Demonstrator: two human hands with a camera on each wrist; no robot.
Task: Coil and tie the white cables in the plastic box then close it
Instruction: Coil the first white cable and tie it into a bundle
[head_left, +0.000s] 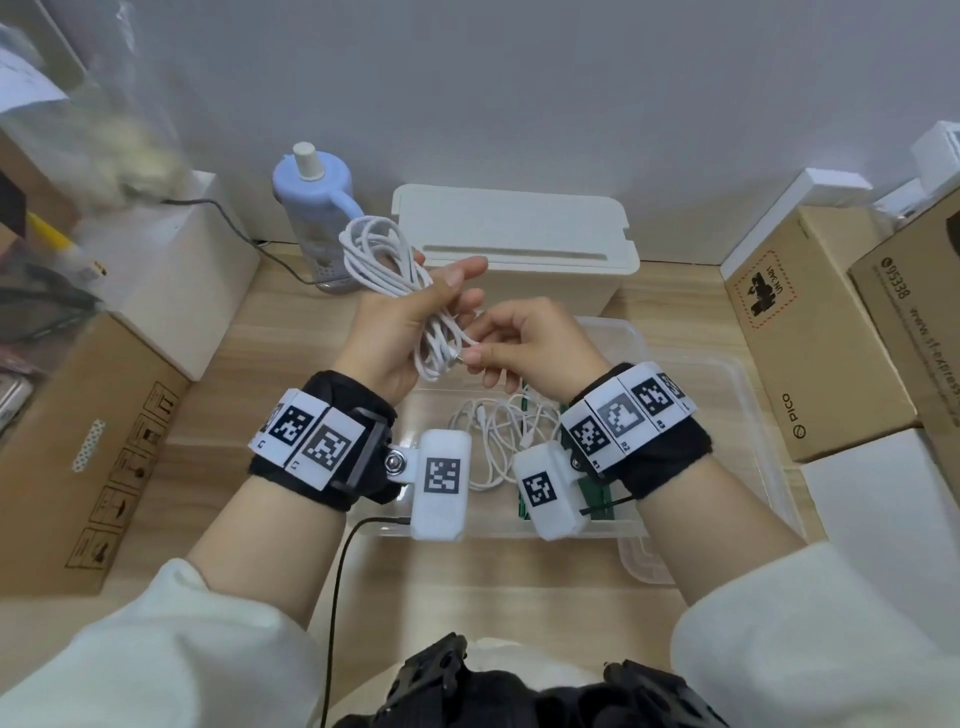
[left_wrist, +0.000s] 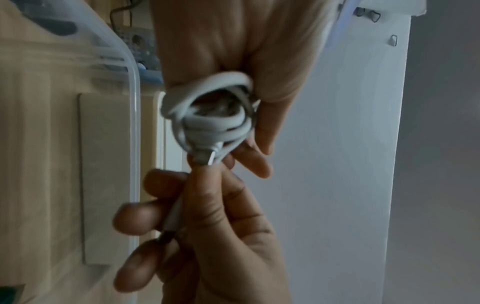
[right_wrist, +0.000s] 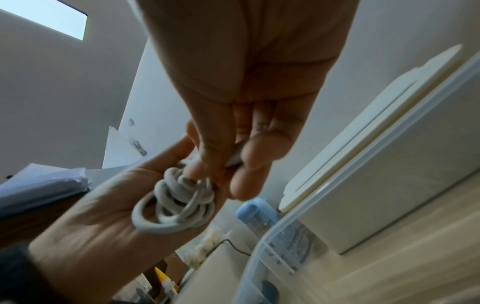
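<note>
A coiled white cable is held up above the table in my left hand, whose fingers wrap round the bundle's middle. My right hand pinches the cable's free end with its plug beside the coil. In the left wrist view the coil sits against the palm, and the right hand grips the end below it. The right wrist view shows the coil lying in the left palm. Below my wrists stands the clear plastic box with more loose white cables inside.
A cream lidded box stands behind the clear box, with a pale blue bottle to its left. Cardboard boxes flank both sides of the wooden table. A clear lid lies at the box's near right corner. A black wire runs toward me.
</note>
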